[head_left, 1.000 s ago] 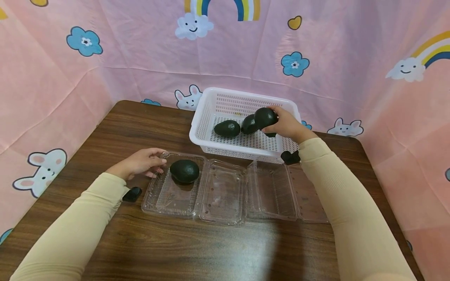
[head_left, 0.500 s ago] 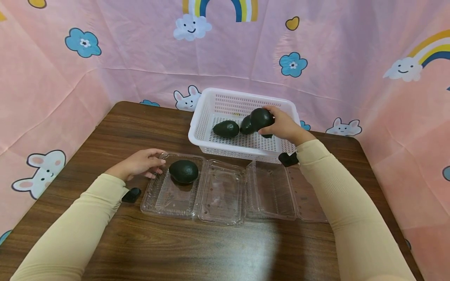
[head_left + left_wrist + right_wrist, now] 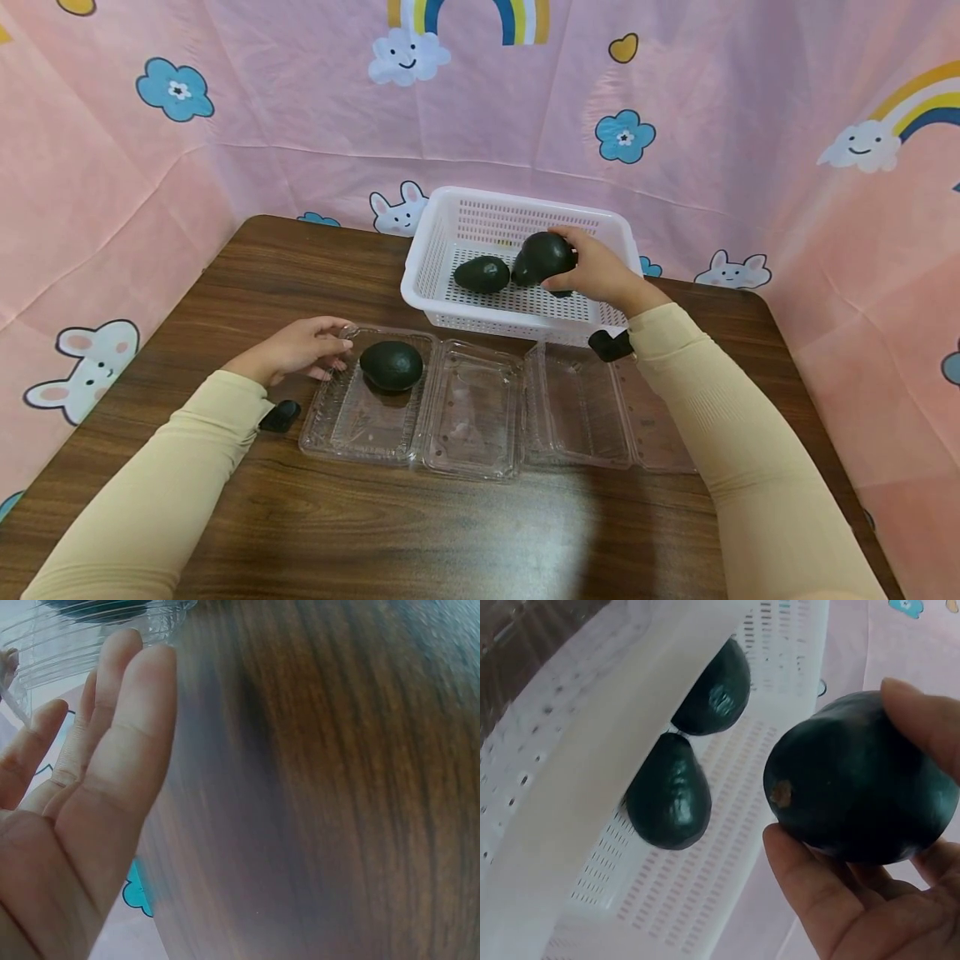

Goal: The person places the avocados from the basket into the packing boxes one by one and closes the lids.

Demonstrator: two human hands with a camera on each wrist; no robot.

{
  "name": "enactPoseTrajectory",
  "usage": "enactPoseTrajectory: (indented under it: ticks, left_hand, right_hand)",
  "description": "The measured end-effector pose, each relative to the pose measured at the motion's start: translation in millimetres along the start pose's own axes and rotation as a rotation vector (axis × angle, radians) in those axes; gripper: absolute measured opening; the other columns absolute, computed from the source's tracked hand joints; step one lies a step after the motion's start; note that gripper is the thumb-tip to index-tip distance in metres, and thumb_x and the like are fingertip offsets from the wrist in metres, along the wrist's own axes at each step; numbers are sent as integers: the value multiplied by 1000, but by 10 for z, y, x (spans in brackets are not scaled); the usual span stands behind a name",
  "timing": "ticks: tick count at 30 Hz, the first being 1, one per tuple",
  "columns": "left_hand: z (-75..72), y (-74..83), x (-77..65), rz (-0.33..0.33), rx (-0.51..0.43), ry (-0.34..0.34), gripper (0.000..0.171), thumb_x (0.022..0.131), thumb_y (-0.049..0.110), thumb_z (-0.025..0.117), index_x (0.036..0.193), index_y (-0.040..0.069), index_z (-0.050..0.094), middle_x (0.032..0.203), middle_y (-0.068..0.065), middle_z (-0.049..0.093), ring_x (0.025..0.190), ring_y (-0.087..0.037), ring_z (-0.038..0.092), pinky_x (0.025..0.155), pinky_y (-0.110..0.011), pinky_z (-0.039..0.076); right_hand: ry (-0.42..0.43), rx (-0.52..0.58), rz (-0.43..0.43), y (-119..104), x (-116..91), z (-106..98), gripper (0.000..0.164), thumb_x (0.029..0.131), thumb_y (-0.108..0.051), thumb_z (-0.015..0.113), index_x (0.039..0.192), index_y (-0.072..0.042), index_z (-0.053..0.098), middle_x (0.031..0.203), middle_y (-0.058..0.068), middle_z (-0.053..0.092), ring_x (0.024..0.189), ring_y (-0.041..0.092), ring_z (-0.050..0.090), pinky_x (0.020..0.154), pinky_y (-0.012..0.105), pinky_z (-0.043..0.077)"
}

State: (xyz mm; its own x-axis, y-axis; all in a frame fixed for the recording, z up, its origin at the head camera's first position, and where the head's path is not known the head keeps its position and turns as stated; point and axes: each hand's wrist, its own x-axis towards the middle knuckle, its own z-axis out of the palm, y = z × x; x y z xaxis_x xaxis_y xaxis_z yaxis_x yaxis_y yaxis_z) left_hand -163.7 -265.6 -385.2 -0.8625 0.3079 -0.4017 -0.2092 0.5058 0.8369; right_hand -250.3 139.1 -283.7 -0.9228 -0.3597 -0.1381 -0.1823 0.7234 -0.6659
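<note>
My right hand grips a dark green avocado above the white basket, thumb on one side and fingers on the other. In the right wrist view that avocado shows its brown stem spot. Two more avocados lie in the basket: one avocado at the left, and another partly hidden behind the held one in the head view. My left hand rests at the upper left edge of a clear plastic clamshell, fingers nearly straight. A single avocado sits in it.
The clamshell's lid lies unfolded to its right. Beside it stands a second clamshell, opened out with its lid partly under the right sleeve. A pink printed cloth hangs around the wooden table.
My right hand has moved slightly left with the gripped avocado, which overlaps more of the middle avocado in the head view. My left hand keeps its place at the clamshell.
</note>
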Motion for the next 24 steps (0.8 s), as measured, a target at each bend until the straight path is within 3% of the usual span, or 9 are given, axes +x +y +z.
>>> enactPoseTrajectory:
  ticks: [24]
  left_hand:
    - [6,11,-11,2,1,-3,60,102,20,47,148,-8,21,131,-33,49,103,-27,63,75,-36,56]
  right_hand:
    - [-77,6,-98,-348,-121,148,87,79,-13,80,151,-15,30,146,12,40,125,31,48,96,48,47]
